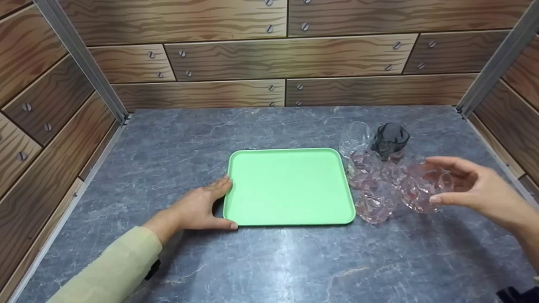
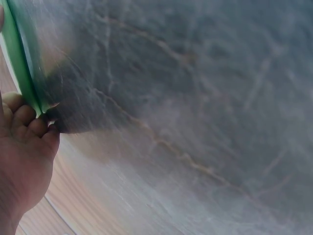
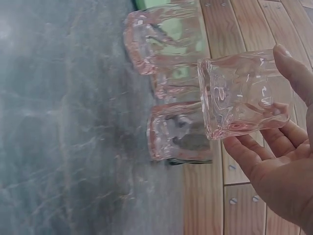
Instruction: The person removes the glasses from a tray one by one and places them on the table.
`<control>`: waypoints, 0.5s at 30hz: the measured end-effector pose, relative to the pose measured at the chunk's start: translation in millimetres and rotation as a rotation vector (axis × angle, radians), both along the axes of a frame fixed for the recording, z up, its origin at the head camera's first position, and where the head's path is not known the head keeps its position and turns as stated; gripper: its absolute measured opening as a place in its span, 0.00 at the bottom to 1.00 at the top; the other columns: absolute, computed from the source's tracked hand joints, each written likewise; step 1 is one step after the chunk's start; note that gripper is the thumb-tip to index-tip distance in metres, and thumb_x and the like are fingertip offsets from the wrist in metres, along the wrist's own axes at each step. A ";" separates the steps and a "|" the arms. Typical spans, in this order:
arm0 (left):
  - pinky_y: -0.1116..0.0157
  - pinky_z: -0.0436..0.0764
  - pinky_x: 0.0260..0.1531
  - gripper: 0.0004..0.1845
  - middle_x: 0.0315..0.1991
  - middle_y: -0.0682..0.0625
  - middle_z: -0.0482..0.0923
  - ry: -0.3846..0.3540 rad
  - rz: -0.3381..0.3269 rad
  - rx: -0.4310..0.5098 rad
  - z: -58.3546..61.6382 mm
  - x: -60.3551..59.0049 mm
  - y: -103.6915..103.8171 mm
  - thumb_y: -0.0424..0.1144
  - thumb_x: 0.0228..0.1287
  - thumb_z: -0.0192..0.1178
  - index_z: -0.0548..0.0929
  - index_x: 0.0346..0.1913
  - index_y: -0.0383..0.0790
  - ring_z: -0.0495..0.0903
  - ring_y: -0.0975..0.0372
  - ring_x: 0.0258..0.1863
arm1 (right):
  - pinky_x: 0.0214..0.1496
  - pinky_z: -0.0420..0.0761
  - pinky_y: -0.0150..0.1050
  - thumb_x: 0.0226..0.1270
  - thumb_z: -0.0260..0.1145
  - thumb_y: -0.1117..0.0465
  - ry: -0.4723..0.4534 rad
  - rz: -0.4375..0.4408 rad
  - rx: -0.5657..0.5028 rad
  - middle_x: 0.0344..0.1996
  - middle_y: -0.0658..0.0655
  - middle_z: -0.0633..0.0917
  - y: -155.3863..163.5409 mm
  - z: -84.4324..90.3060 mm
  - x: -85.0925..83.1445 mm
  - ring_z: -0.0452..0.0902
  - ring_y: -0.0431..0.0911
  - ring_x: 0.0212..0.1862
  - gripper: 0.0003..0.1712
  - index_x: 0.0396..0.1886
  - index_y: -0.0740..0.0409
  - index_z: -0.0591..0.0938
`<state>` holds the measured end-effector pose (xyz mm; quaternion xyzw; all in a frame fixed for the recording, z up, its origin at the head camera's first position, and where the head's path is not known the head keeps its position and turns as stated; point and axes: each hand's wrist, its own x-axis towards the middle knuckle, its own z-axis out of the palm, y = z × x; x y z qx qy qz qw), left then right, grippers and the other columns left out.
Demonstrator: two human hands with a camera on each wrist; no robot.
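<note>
In the head view, a light green rectangular tray [image 1: 290,185] lies on the table. My left hand [image 1: 200,206] holds the tray's left side, with the fingers at the left rim and the thumb at the near corner. The left wrist view shows the fingers [image 2: 36,125] curled against the green edge. My right hand [image 3: 281,161] grips a pink-tinted clear glass [image 3: 244,95] between thumb and fingers. That glass is tilted in the right wrist view, apart from the other glasses. More pink glasses [image 1: 376,204] stand right of the tray.
Behind the pink glasses stand a clear glass [image 1: 355,136] and a dark grey glass [image 1: 391,136], close together. The grey marbled table [image 1: 269,261] is bordered by wood-patterned walls [image 1: 236,59] and metal corner posts [image 1: 80,54].
</note>
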<state>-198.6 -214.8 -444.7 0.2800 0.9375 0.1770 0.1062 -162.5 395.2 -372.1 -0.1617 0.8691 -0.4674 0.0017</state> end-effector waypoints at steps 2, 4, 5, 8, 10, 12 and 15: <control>0.46 0.62 0.78 0.68 0.85 0.41 0.47 -0.001 0.000 -0.002 0.0 0.0 -0.1 0.80 0.55 0.66 0.54 0.85 0.37 0.53 0.47 0.83 | 0.47 0.87 0.32 0.61 0.78 0.74 -0.008 0.005 0.010 0.58 0.48 0.88 1.7 -4.3 0.2 0.85 0.39 0.55 0.45 0.78 0.58 0.73; 0.45 0.62 0.78 0.68 0.85 0.41 0.47 0.000 -0.002 -0.002 0.1 -0.1 0.1 0.80 0.55 0.66 0.54 0.85 0.37 0.53 0.47 0.83 | 0.47 0.88 0.33 0.61 0.78 0.75 -0.019 0.010 0.006 0.58 0.48 0.87 3.2 -8.6 0.2 0.84 0.38 0.55 0.45 0.78 0.58 0.73; 0.45 0.62 0.78 0.68 0.85 0.41 0.47 -0.001 -0.001 -0.002 0.1 -0.1 0.1 0.80 0.55 0.66 0.54 0.85 0.37 0.53 0.47 0.83 | 0.48 0.88 0.33 0.61 0.78 0.74 -0.024 0.011 0.004 0.58 0.48 0.87 4.0 -10.7 0.2 0.84 0.38 0.56 0.45 0.78 0.59 0.73; 0.45 0.62 0.78 0.68 0.85 0.41 0.47 -0.002 -0.001 -0.005 0.2 -0.1 0.2 0.80 0.55 0.66 0.54 0.85 0.37 0.53 0.47 0.83 | 0.49 0.87 0.33 0.61 0.78 0.75 -0.037 0.021 -0.009 0.59 0.49 0.87 5.7 -17.2 0.0 0.84 0.37 0.58 0.45 0.77 0.61 0.72; 0.45 0.62 0.78 0.68 0.85 0.41 0.47 0.000 -0.001 -0.006 0.2 -0.2 0.2 0.79 0.55 0.66 0.54 0.85 0.37 0.53 0.47 0.83 | 0.49 0.88 0.34 0.61 0.78 0.75 -0.049 0.023 -0.017 0.59 0.48 0.87 6.5 -21.2 -0.1 0.84 0.38 0.58 0.44 0.77 0.62 0.72; 0.45 0.62 0.78 0.67 0.85 0.42 0.47 -0.002 -0.001 -0.006 0.3 -0.1 0.2 0.79 0.55 0.66 0.54 0.85 0.37 0.53 0.47 0.83 | 0.49 0.87 0.34 0.62 0.78 0.75 -0.056 0.020 -0.022 0.60 0.47 0.86 7.2 -24.8 -0.1 0.84 0.37 0.58 0.44 0.77 0.62 0.72; 0.45 0.62 0.78 0.67 0.85 0.42 0.47 -0.005 -0.002 -0.004 0.5 -0.1 0.3 0.79 0.56 0.66 0.54 0.85 0.37 0.53 0.47 0.83 | 0.49 0.87 0.33 0.62 0.78 0.74 -0.068 0.012 -0.029 0.60 0.46 0.86 8.1 -29.8 0.1 0.84 0.37 0.58 0.44 0.77 0.62 0.72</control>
